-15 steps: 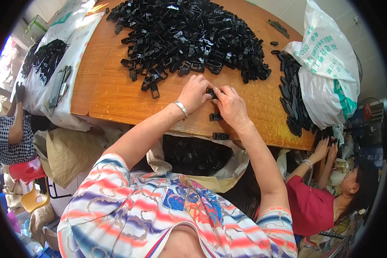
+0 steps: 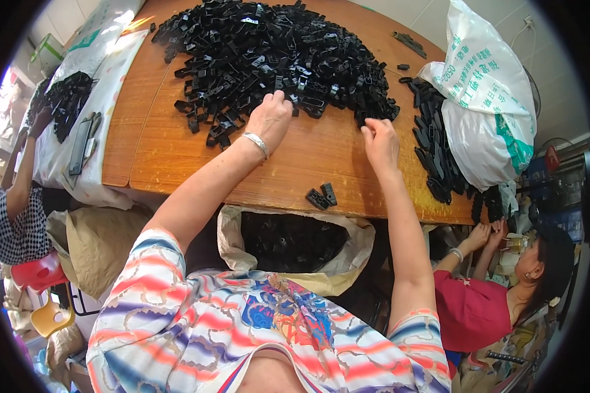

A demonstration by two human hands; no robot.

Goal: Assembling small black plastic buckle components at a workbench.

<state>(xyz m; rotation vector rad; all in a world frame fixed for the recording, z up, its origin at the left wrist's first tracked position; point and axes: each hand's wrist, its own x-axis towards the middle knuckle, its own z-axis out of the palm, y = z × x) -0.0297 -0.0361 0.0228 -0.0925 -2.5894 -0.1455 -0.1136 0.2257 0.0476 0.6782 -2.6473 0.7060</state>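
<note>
A large heap of small black plastic parts (image 2: pixel 262 62) covers the far middle of the wooden table (image 2: pixel 255 177). My left hand (image 2: pixel 271 122) is at the heap's near edge, its fingers bent and closed, the tips against the parts. At the heap's right end is my right hand (image 2: pixel 381 145), with thumb and fingers drawn together beside the outermost parts. What either hand holds, if anything, is too small or hidden to make out. Close to the table's front edge lie two black plastic pieces (image 2: pixel 322 196), side by side and touching or nearly so.
Below the table edge, an open sack (image 2: pixel 229 239) contains more black parts. Long black pieces (image 2: pixel 429 150) lie along the table's right side, beside a white plastic bag (image 2: pixel 485 111). A co-worker in red (image 2: pixel 475 311) sits at right; another in a checked top (image 2: pixel 16 219) is at left.
My hands have parted from a shared black piece and reached away from me, left to the heap's front, right to its right end. The two pieces by the edge now lie closer together.
</note>
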